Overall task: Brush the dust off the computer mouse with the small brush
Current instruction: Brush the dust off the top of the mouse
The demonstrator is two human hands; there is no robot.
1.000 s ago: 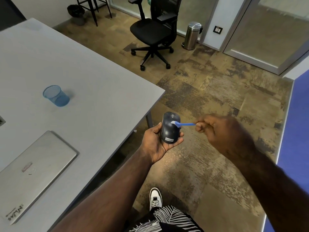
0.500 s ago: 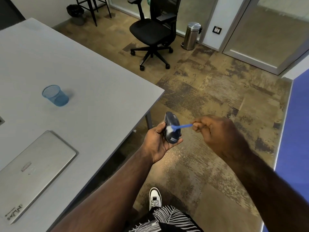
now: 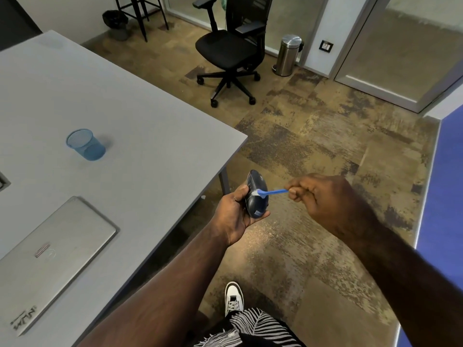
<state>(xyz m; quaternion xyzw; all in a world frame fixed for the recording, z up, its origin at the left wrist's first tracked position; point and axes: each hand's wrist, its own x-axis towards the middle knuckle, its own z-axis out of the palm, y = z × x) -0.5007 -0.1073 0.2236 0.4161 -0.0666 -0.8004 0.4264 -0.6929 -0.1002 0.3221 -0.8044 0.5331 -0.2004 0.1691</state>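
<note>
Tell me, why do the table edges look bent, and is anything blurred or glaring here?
Head view: the wide-angle lens bows the table edge and the door frames; the right hand and small brush look slightly soft beside the mouse; a pale bright patch lies on the carpet below the left hand.

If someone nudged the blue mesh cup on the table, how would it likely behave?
The blue mesh cup looks empty and see-through, so probably light and easy to slide on the smooth grey table. It narrows toward its base, so a push near the rim might tip it; once down, it could roll.
</note>
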